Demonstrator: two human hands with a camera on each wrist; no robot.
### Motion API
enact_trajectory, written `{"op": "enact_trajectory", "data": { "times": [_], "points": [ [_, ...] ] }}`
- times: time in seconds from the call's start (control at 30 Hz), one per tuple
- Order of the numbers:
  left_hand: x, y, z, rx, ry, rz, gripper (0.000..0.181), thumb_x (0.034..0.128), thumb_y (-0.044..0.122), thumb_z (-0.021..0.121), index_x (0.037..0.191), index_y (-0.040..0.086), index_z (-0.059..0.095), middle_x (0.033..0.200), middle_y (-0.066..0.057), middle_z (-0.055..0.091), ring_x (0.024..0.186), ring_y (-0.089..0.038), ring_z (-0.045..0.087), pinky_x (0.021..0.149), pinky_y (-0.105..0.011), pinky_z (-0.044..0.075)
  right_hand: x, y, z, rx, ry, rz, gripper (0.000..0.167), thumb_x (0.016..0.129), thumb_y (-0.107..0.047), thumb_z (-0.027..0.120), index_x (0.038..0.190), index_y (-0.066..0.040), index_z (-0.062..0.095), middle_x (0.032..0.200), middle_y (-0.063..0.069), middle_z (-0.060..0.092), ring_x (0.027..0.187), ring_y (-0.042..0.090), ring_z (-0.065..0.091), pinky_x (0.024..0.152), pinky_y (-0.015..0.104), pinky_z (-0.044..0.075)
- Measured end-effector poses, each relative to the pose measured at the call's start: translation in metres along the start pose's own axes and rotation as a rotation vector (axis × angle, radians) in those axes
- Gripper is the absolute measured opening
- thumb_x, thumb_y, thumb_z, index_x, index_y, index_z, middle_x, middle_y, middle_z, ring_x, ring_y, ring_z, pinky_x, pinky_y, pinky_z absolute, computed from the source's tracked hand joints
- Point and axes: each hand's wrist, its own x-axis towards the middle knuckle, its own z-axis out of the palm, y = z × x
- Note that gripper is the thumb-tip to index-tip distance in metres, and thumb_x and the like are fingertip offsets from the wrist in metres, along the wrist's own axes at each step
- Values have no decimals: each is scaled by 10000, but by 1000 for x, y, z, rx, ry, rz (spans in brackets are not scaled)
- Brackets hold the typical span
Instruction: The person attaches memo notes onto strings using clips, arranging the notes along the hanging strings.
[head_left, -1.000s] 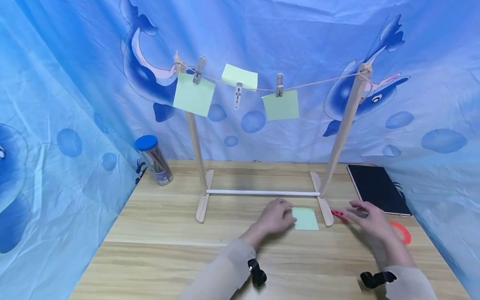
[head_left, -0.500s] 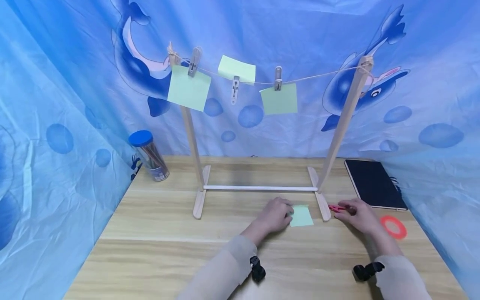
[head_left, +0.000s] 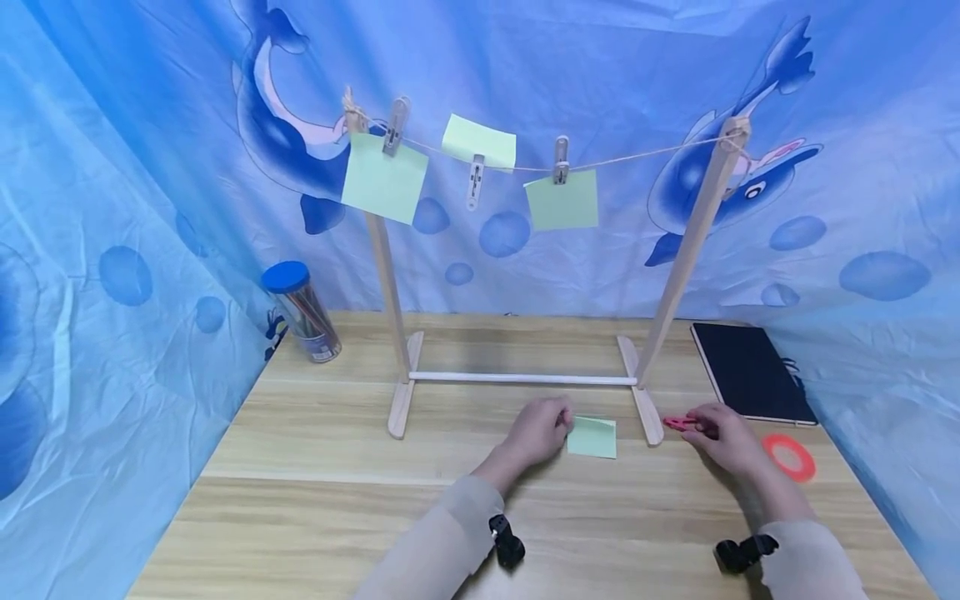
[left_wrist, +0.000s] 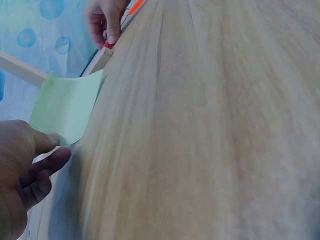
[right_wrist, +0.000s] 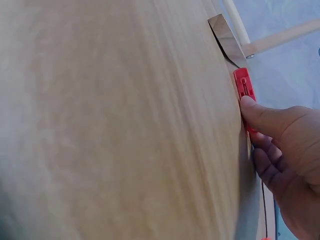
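My left hand [head_left: 534, 432] pinches the left edge of a pale green sticky note [head_left: 592, 439], thumb on top and fingers beneath in the left wrist view. The note is tilted off the table there. To the right, my right hand [head_left: 726, 437] holds a red clothespin [right_wrist: 242, 80] between thumb and fingers, low over the wood beside the stand's right foot [head_left: 648, 417]. Above, a string [head_left: 637, 156] carries three green notes, the left note [head_left: 384, 182], the middle note [head_left: 480, 140] sticking upward and the right note [head_left: 562, 202], each clipped by a grey clothespin.
A wooden stand with a white crossbar [head_left: 525, 378] spans the table's back. At the left stands a clear jar [head_left: 307, 321] with a blue lid and thin sticks inside. A black notebook [head_left: 750, 372] and an orange-red ring [head_left: 789, 457] lie at the right.
My left fingers have closed on the note's edge, and the note has shifted left and lifted. My right fingers have closed further on the red clothespin.
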Motion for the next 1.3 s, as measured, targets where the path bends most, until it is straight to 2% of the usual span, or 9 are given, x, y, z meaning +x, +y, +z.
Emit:
{"op": "enact_trajectory", "data": {
  "times": [0.2,0.4,0.53,0.63,0.8,0.93,1.07,1.17,1.3],
  "points": [
    [-4,-2,1,-306,-15,-154,148,904,-12,718,1028,34,653,838,4,710,587,-4,609,665,-150,525,-6,7,-4,2,-16,17,321,863,-13,772,1137,117,668,1159,232,566,907,258,565,714,213,491],
    [-6,-6,1,-458,-4,-163,123,890,-76,710,992,-23,754,818,-67,742,589,-71,665,578,-175,559,-8,6,-3,41,-12,59,132,886,-87,785,998,-27,749,1212,224,585,933,263,554,707,198,444],
    [-7,-6,0,-497,3,-172,125,887,-77,715,994,-28,758,813,-72,744,586,-97,679,576,-190,566,-7,5,-1,74,8,75,47,887,-109,793,897,-96,749,1231,231,603,1008,319,579,733,179,439],
    [-7,-7,0,-510,5,-174,132,889,-68,719,1011,-35,757,821,-75,745,582,-96,681,581,-193,568,-7,4,-1,149,0,130,71,930,-163,755,911,-99,732,1232,209,618,1032,314,559,749,204,431],
    [-8,-7,-1,-516,23,-185,116,896,-44,724,1006,-31,758,813,-68,746,588,-86,676,585,-190,563,-9,0,-2,231,10,260,244,992,-303,673,1045,-69,716,1160,158,658,939,230,529,715,210,432],
    [-8,-9,-2,-518,49,-197,92,900,-21,728,985,-14,764,785,-48,744,587,-94,671,570,-196,559,-9,-4,-2,264,56,297,352,969,-333,703,1165,-41,693,1093,142,685,871,147,563,688,187,456],
    [-8,-9,-3,-523,61,-195,73,898,-14,733,963,-4,768,764,-31,736,583,-86,663,564,-198,558,-5,-9,-3,358,97,339,575,915,-338,768,1356,-14,593,1084,126,716,859,13,625,717,117,474],
    [-8,-10,-4,-529,60,-197,71,902,-6,734,965,-4,766,767,-27,735,580,-75,657,563,-199,559,-1,-12,-4,371,111,337,631,891,-332,793,1381,5,581,1049,116,739,839,-43,626,711,96,471],
    [-9,-9,-7,-530,55,-202,79,913,7,728,982,-5,766,780,-25,739,580,-74,655,562,-200,558,2,-15,-3,359,93,281,541,901,-294,788,1323,5,632,1039,155,740,836,-43,625,697,130,506]
  ]
}}
